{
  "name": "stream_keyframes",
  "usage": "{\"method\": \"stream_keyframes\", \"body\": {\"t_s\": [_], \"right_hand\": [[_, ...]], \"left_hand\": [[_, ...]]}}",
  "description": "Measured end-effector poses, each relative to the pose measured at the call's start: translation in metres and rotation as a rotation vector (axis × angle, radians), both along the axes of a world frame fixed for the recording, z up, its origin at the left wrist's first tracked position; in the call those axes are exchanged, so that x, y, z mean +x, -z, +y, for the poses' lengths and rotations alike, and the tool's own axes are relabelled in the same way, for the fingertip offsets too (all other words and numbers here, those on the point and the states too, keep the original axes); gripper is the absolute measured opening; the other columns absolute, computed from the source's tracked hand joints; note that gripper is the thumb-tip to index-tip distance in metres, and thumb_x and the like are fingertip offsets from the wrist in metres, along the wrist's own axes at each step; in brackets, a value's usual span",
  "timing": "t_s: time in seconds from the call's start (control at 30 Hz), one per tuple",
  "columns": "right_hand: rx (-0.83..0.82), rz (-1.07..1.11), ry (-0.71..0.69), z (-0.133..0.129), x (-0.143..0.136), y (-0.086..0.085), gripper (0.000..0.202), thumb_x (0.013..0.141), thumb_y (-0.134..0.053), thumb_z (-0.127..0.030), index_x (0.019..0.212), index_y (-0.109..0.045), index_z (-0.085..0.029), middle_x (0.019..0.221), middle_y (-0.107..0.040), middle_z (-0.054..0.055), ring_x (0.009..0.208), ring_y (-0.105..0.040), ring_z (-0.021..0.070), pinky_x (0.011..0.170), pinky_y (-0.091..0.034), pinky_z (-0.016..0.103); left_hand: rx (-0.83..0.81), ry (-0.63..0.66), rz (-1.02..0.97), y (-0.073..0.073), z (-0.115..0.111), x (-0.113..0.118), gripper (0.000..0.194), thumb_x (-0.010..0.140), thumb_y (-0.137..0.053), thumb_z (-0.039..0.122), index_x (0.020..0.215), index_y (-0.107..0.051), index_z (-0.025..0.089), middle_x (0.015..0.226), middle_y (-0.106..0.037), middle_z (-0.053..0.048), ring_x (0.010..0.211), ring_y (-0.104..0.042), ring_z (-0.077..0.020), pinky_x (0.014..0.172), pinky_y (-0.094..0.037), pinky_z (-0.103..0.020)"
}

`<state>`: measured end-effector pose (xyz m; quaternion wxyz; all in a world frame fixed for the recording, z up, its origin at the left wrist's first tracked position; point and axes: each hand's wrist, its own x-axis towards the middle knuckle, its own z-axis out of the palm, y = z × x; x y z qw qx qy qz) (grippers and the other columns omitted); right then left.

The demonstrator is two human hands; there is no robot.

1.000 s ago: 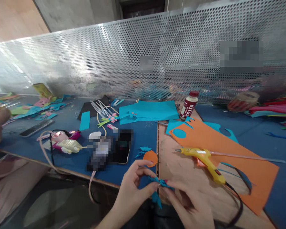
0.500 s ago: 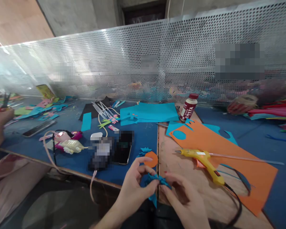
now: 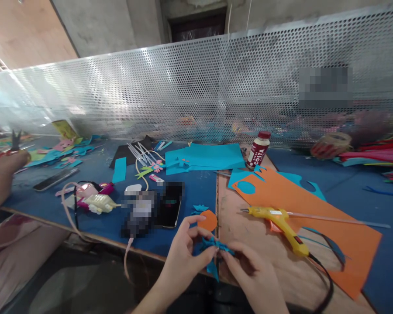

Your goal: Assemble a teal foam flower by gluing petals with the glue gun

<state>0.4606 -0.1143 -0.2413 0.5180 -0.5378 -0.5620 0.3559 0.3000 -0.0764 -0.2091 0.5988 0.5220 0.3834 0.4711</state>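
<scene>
Both hands hold a blue paper cutout (image 3: 212, 245) with jagged, pointed edges at the table's front edge. My left hand (image 3: 185, 257) pinches it between thumb and fingers from the left. From the other side my right hand (image 3: 257, 270) grips its right end with thumb and fingertips. A strip of the same blue hangs down below the fingers. Just beyond my left fingertips lies an orange paper disc (image 3: 210, 220), with another spiky blue paper piece (image 3: 200, 208) beside it. Right of the hands, a yellow glue gun (image 3: 290, 229) with a clear glue stick rests on an orange sheet (image 3: 356, 244) with cut-out holes.
A dark red-capped bottle (image 3: 258, 150) stands behind blue sheets (image 3: 216, 156). Left are phones (image 3: 170, 205), a cable (image 3: 127, 257) and small pouches (image 3: 98, 201). Another person's hand (image 3: 11, 163) holds scissors at far left. A perforated metal panel (image 3: 183, 96) closes the back.
The other person's hand with the scissors has risen and moved right. My hands stay on the blue paper cutout, with slight finger shifts; the view has tilted slightly.
</scene>
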Motion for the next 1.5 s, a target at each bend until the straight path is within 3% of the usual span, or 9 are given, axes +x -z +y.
{"method": "stream_keyframes", "body": {"t_s": [0.27, 0.53, 0.73, 0.9, 1.03, 1.17, 1.23, 1.3, 1.5], "right_hand": [[0.018, -0.075, -0.023, 0.004, 0.001, -0.010, 0.019, 0.085, -0.063, -0.039, 0.084, -0.072, -0.022, 0.078, -0.072, 0.001, 0.069, -0.066, 0.0160, 0.064, -0.053, 0.021], [-0.026, -0.007, -0.066, 0.004, -0.004, 0.002, 0.025, 0.088, -0.058, -0.043, 0.085, -0.067, -0.021, 0.071, -0.066, 0.001, 0.063, -0.061, 0.0151, 0.058, -0.050, 0.021], [-0.132, 0.092, -0.115, 0.006, -0.005, -0.007, 0.031, 0.086, -0.059, -0.049, 0.081, -0.065, -0.019, 0.073, -0.067, 0.003, 0.066, -0.062, 0.0164, 0.060, -0.050, 0.023], [-0.140, 0.014, -0.119, 0.011, -0.004, -0.016, 0.028, 0.084, -0.059, -0.046, 0.082, -0.066, -0.019, 0.074, -0.068, 0.004, 0.066, -0.063, 0.0169, 0.061, -0.051, 0.024], [-0.081, -0.141, -0.198, 0.004, -0.001, -0.022, 0.021, 0.087, -0.055, -0.038, 0.085, -0.067, -0.022, 0.079, -0.070, 0.002, 0.071, -0.065, 0.0171, 0.066, -0.053, 0.024], [-0.036, -0.374, -0.262, 0.004, 0.010, -0.044, 0.017, 0.087, -0.055, -0.034, 0.095, -0.069, -0.027, 0.078, -0.071, -0.001, 0.064, -0.065, 0.0158, 0.058, -0.053, 0.024], [-0.013, -0.589, -0.298, 0.019, 0.015, -0.054, 0.018, 0.088, -0.056, -0.031, 0.100, -0.069, -0.028, 0.077, -0.071, 0.000, 0.063, -0.064, 0.0159, 0.057, -0.054, 0.025], [0.084, -0.740, -0.312, 0.048, 0.018, -0.058, 0.018, 0.091, -0.053, -0.029, 0.099, -0.069, -0.026, 0.088, -0.071, 0.002, 0.079, -0.066, 0.0177, 0.072, -0.055, 0.030], [0.141, -0.833, -0.379, 0.135, 0.004, -0.026, 0.018, 0.085, -0.067, -0.021, 0.102, -0.066, -0.015, 0.106, -0.063, 0.007, 0.101, -0.058, 0.0222, 0.091, -0.047, 0.044]], "left_hand": [[-0.003, -0.074, -0.034, 0.005, 0.000, 0.001, 0.051, 0.074, -0.075, 0.017, 0.115, -0.046, 0.020, 0.075, -0.063, 0.004, 0.078, -0.063, -0.0142, 0.078, -0.048, -0.027], [-0.007, -0.114, -0.101, 0.007, 0.000, 0.002, 0.038, 0.073, -0.078, 0.020, 0.098, -0.049, 0.021, 0.073, -0.064, 0.003, 0.086, -0.066, -0.0174, 0.078, -0.049, -0.026], [-0.065, 0.012, -0.115, 0.009, 0.002, -0.007, 0.046, 0.074, -0.080, 0.025, 0.108, -0.050, 0.021, 0.086, -0.070, -0.003, 0.084, -0.066, -0.0169, 0.074, -0.048, -0.025], [-0.036, 0.124, -0.051, 0.007, 0.004, -0.015, 0.054, 0.073, -0.080, 0.030, 0.119, -0.053, 0.021, 0.100, -0.068, -0.007, 0.089, -0.065, -0.0194, 0.076, -0.049, -0.028], [0.041, 0.176, 0.139, 0.004, 0.002, -0.019, 0.028, 0.075, -0.077, 0.031, 0.097, -0.069, 0.017, 0.095, -0.069, -0.008, 0.090, -0.063, -0.0210, 0.079, -0.048, -0.029], [0.079, 0.086, 0.235, 0.005, 0.004, -0.026, 0.017, 0.077, -0.075, 0.031, 0.077, -0.068, 0.016, 0.077, -0.067, -0.004, 0.075, -0.060, -0.0167, 0.070, -0.047, -0.026], [0.078, 0.009, 0.207, 0.009, 0.007, -0.029, 0.016, 0.079, -0.073, 0.031, 0.077, -0.067, 0.016, 0.075, -0.065, -0.002, 0.072, -0.059, -0.0150, 0.066, -0.046, -0.024], [0.047, -0.080, 0.142, 0.014, 0.010, -0.031, 0.017, 0.081, -0.071, 0.033, 0.079, -0.066, 0.017, 0.075, -0.066, -0.002, 0.071, -0.060, -0.0143, 0.065, -0.047, -0.023], [-0.031, -0.198, -0.046, 0.019, 0.017, -0.025, 0.021, 0.085, -0.067, 0.036, 0.082, -0.059, 0.017, 0.075, -0.072, -0.003, 0.072, -0.066, -0.0156, 0.069, -0.053, -0.026]]}}
